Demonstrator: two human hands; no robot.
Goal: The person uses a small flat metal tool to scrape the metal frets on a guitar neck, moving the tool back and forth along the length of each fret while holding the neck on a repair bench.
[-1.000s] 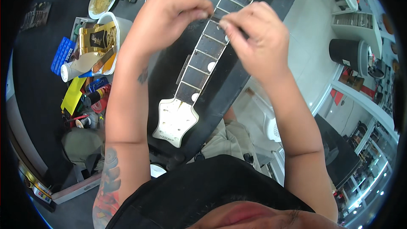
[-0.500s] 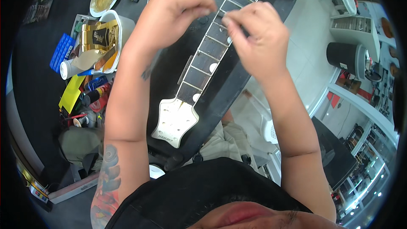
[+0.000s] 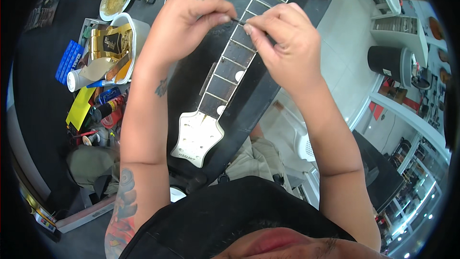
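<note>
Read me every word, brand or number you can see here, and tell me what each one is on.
I won't repeat wording or brands, but lettering shows here:
White guitar headstock: short dark lettering near its end, readable.
Gold package: light lettering on its black label, partly readable.
Blue ridged block: pale lettering along one edge, readable.
Black bin: white sticker, too small to read.

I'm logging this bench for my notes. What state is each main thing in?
Left hand, pinching thin dark strip
Right hand, pinching the same strip
Thin dark strip, held between both hands
Guitar neck, unstrung
Headstock, no tuning posts visible
White tub, open, filled with items
Shallow dish, holding yellowish contents
</note>
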